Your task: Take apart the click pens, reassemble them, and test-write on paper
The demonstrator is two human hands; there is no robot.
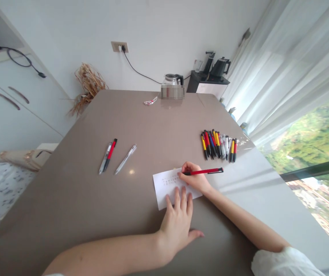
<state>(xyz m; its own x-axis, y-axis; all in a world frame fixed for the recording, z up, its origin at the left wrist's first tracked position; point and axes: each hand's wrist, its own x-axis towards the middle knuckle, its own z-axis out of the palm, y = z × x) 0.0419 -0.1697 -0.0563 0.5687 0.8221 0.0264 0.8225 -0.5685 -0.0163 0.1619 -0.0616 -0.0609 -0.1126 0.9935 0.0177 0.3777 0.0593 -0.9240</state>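
Note:
A small white sheet of paper [161, 195] with a few lines of handwriting lies on the brown table [141, 126]. My left hand [177, 220] rests flat on its lower part, fingers spread. Over the paper's upper right, my right hand [194, 178] is closed around a red pen [207, 171] with a black grip. The pen's tip is down by the writing, mostly hidden by my fingers. To the left lie a red and black pen [110, 154], a clear pen [105, 158] beside it and another clear pen [126, 159] a little apart.
A row of several pens [214, 143] in yellow, red, blue and clear lies at the right. Toward the far edge stand a glass pot [170, 79] and a small red and white packet [150, 101]. A black kettle [221, 68] sits on a stand behind; curtains [290, 57] hang right.

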